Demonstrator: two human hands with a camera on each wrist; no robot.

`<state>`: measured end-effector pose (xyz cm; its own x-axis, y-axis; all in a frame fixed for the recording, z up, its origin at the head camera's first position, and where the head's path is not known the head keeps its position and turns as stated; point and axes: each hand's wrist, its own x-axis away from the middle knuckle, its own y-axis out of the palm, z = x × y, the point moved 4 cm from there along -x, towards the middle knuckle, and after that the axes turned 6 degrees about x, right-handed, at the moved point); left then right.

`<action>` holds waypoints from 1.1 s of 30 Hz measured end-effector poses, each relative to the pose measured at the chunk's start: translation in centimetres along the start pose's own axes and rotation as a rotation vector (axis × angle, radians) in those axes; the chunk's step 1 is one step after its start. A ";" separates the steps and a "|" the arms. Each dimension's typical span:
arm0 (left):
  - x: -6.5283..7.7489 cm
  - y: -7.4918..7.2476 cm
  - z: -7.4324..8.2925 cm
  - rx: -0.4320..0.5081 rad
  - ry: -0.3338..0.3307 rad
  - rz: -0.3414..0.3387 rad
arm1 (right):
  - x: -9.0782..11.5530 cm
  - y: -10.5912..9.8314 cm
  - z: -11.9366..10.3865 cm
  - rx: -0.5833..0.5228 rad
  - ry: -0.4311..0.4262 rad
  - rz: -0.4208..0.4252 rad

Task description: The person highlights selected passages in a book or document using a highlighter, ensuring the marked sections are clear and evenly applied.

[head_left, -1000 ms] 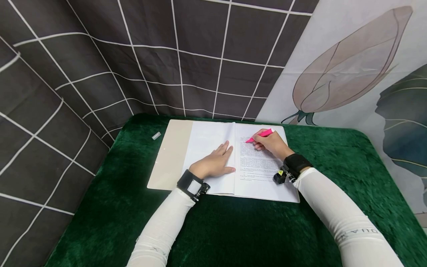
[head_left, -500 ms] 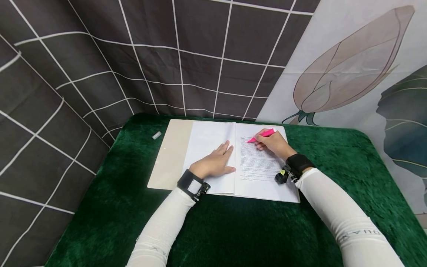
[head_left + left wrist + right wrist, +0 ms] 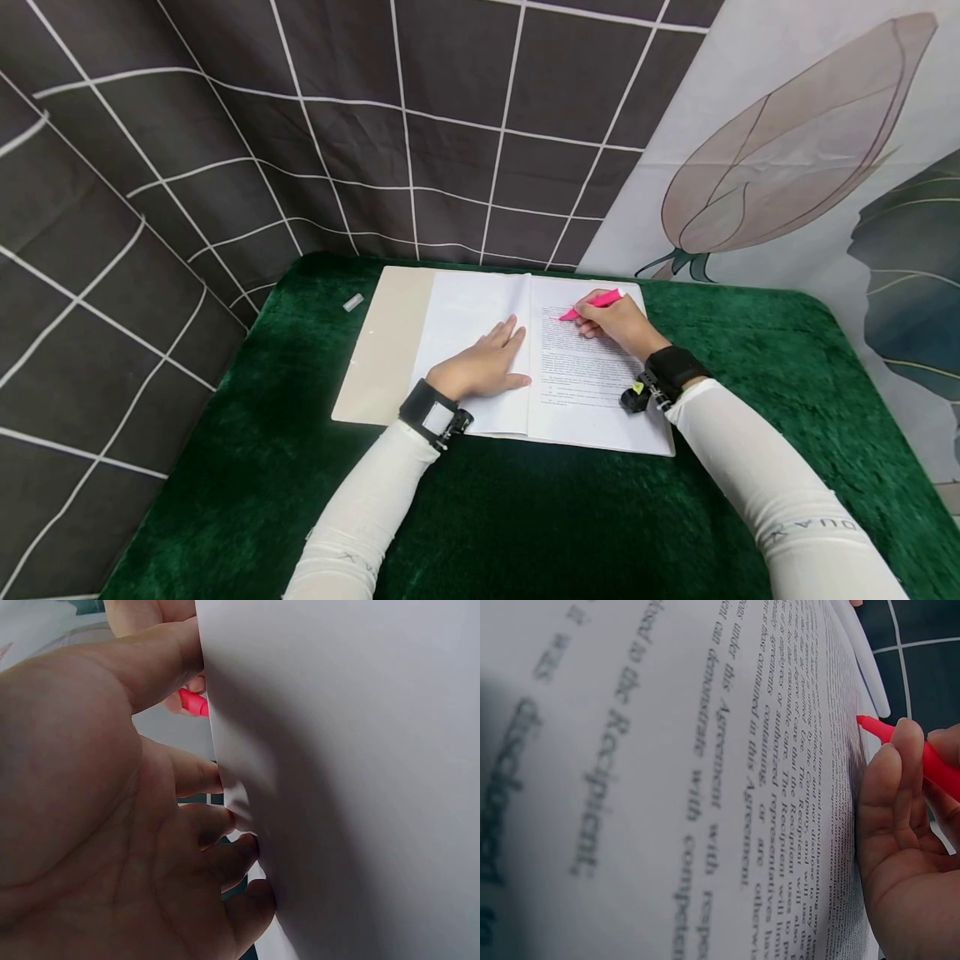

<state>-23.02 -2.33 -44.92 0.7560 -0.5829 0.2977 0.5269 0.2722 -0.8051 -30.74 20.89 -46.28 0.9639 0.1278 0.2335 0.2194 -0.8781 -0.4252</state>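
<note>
A folder [image 3: 382, 350] lies spread out, with a blank white page [image 3: 468, 304] on the left and a printed page [image 3: 581, 375] on the right. My left hand [image 3: 483, 367] rests on the blank page near the fold, fingers extended; the left wrist view has its fingertips touching the paper. Between thumb and fingers, my right hand [image 3: 611, 321] pinches a pink highlighter [image 3: 596, 302]. Its tip meets the upper lines of the printed text. In the right wrist view the highlighter [image 3: 937, 769] slants down to the paper, partly covered by the fingers.
A small pale eraser-like block [image 3: 353, 303] lies left of the folder on the green cloth [image 3: 285, 467] covering the table. Behind the table hangs a dark curtain [image 3: 450, 150] with white grid lines, with a leaf-patterned white one [image 3: 795, 150] on the right.
My right hand has slid slightly to the right with the highlighter, its tip moving along the upper text. The left hand has stayed in place on the page.
</note>
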 end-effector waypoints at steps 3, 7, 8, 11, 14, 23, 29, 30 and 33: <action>-0.1 0.0 0.0 -0.001 -0.002 -0.002 | 0.1 -0.1 0.0 -0.003 0.001 -0.003; -0.1 0.0 0.0 -0.003 0.000 -0.003 | 0.3 -0.3 0.0 0.012 -0.001 -0.006; -0.1 0.0 0.0 -0.004 0.001 -0.002 | 0.3 -0.4 0.0 0.015 -0.001 -0.007; -0.1 0.0 0.0 -0.005 0.001 -0.002 | 0.3 -0.4 0.1 0.015 -0.002 -0.004; -0.1 -0.1 0.0 -0.001 0.001 -0.001 | 0.3 -0.5 0.2 0.011 -0.003 -0.002; -0.2 0.1 -0.2 0.006 -0.002 -0.006 | 0.5 -0.8 0.5 0.005 -0.001 -0.004; -0.2 0.1 -0.1 0.008 -0.001 -0.003 | 0.5 -1.0 0.6 0.026 0.048 0.006; -0.2 0.1 -0.1 0.008 -0.001 -0.003 | 0.5 -1.0 0.5 0.039 0.056 0.007; -0.2 0.1 -0.1 0.007 0.000 -0.001 | 0.5 -1.1 0.5 0.068 0.069 0.013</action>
<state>-23.19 -2.26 -45.13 0.7555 -0.5830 0.2988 0.5303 0.2765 -0.8014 -30.42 22.15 -46.15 0.9547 0.0820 0.2862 0.2185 -0.8458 -0.4867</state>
